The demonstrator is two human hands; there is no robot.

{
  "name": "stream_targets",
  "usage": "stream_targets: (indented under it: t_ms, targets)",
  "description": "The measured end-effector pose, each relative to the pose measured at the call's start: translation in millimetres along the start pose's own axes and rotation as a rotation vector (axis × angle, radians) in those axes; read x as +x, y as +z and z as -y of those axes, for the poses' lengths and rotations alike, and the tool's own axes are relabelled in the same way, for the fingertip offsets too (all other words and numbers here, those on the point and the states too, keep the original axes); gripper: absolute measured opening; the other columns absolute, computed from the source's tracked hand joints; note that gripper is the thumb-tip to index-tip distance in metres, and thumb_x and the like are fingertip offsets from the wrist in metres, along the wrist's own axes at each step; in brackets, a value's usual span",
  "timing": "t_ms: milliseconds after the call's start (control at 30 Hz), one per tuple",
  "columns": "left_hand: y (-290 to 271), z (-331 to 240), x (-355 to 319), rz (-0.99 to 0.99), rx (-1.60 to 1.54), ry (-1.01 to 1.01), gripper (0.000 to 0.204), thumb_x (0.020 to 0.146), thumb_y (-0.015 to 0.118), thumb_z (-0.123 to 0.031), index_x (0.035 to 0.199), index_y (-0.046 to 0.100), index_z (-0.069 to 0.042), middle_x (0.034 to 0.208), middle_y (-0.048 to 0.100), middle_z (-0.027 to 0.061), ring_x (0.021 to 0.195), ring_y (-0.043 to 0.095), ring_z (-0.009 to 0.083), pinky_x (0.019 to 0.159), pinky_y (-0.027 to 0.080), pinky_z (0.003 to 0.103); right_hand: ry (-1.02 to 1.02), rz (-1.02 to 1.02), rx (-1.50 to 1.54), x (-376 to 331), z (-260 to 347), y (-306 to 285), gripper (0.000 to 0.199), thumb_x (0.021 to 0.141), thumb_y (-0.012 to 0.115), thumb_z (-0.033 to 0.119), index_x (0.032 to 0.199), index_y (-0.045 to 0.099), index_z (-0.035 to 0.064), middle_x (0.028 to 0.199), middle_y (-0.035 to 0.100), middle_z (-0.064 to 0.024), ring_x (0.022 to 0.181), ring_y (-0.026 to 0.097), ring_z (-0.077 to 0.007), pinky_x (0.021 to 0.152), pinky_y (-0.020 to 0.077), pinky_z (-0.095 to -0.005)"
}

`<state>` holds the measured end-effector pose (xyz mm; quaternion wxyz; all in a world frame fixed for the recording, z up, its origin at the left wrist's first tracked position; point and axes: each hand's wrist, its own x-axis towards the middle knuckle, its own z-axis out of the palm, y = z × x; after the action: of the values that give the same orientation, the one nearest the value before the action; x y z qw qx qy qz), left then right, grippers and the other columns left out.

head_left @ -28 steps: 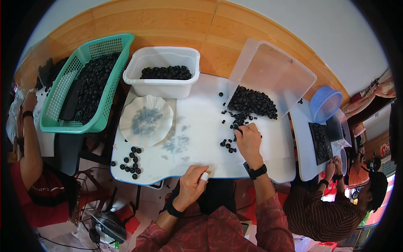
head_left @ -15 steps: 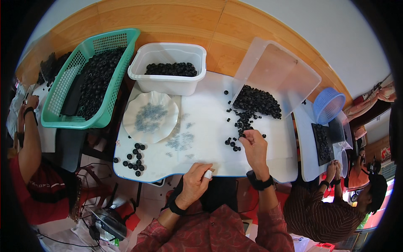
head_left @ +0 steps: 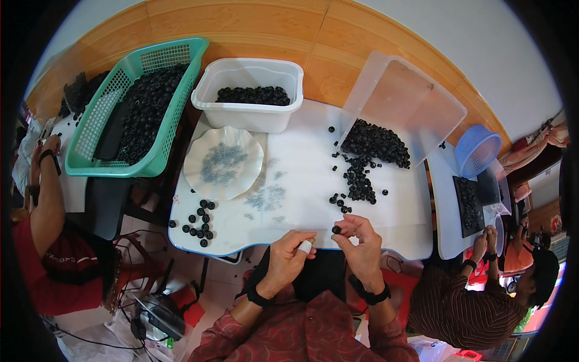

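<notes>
My right hand (head_left: 363, 246) is at the table's front edge, pinching a small round black part (head_left: 336, 230) between thumb and fingertips. Just left of it, my left hand (head_left: 288, 258) is closed, with a white wrap on one digit; whatever its fingers hold is hidden. Beyond my right hand, a loose heap of small black parts (head_left: 360, 184) trails out of a clear plastic bin (head_left: 416, 99) tipped on its side. At the table's left lie several larger black ring-like parts (head_left: 205, 226). Tiny grey pieces (head_left: 265, 199) are scattered near a white scalloped plate (head_left: 196, 181) that holds more of them.
A white tub (head_left: 253, 119) of black parts stands at the back of the white table (head_left: 301, 145). Left of it is a green basket (head_left: 148, 168) full of black parts. A blue basket (head_left: 476, 151) stands on the right-hand table. One person works on each side.
My right hand has drawn back from the heap toward my left hand, bringing a black part with it. My left hand stays near the table edge, still closed. The view has shifted slightly.
</notes>
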<state>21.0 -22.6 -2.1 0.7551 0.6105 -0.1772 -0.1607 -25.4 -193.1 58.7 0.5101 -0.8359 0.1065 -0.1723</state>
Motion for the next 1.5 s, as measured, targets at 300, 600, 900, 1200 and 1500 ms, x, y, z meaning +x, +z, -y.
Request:
stream_targets:
  t_ms: [300,600,900,1200,1500]
  targets:
    - [9,1,-6,0.027,-0.243,-0.133,0.03,0.096,0.055,-0.003,0.125,0.059,0.002,0.105,0.068,0.0113,0.087,0.066,0.0135,0.074,0.058,0.026,-0.191,0.096,-0.215,-19,16,16,0.054,0.077,0.072,-0.005,0.126,0.051,0.0001,0.099,0.07,-0.0125,0.082,0.069,-0.0218,0.073,0.0559,-0.0313]
    - [-11,-6,-9,-0.012,-0.339,-0.26,0.025,0.097,0.052,-0.003,0.12,0.061,0.003,0.104,0.068,0.013,0.085,0.066,0.0148,0.076,0.058,0.028,-0.175,0.138,-0.054,-22,10,26,0.04,0.082,0.066,-0.008,0.121,0.057,-0.0003,0.097,0.069,-0.014,0.085,0.069,-0.022,0.074,0.0563,-0.0308]
    - [-19,1,-11,0.059,-0.797,-0.259,0.028,0.1,0.046,-0.005,0.125,0.056,0.004,0.109,0.065,0.0186,0.088,0.068,0.0223,0.078,0.06,0.035,-0.114,0.074,-0.015,-25,16,30,0.023,0.084,0.066,-0.005,0.107,0.064,0.0005,0.093,0.068,-0.0121,0.082,0.068,-0.0193,0.071,0.0539,-0.0278]
    - [-14,3,-15,0.0,-0.824,-0.3,0.023,0.098,0.054,-0.007,0.117,0.059,0.005,0.1,0.067,0.0139,0.081,0.069,0.0186,0.072,0.06,0.032,-0.202,0.069,-0.106,-25,32,36,0.018,0.084,0.068,-0.003,0.101,0.067,0.0018,0.094,0.066,-0.0111,0.079,0.067,-0.0201,0.069,0.0535,-0.0281]
    - [-10,3,-16,-0.032,-0.75,-0.309,0.017,0.097,0.056,-0.009,0.107,0.063,0.004,0.09,0.068,0.0112,0.076,0.068,0.0172,0.068,0.059,0.031,-0.153,0.056,-0.066,-30,19,38,0.016,0.085,0.067,-0.004,0.1,0.068,0.0011,0.094,0.065,-0.0106,0.08,0.067,-0.0183,0.069,0.0531,-0.0268]
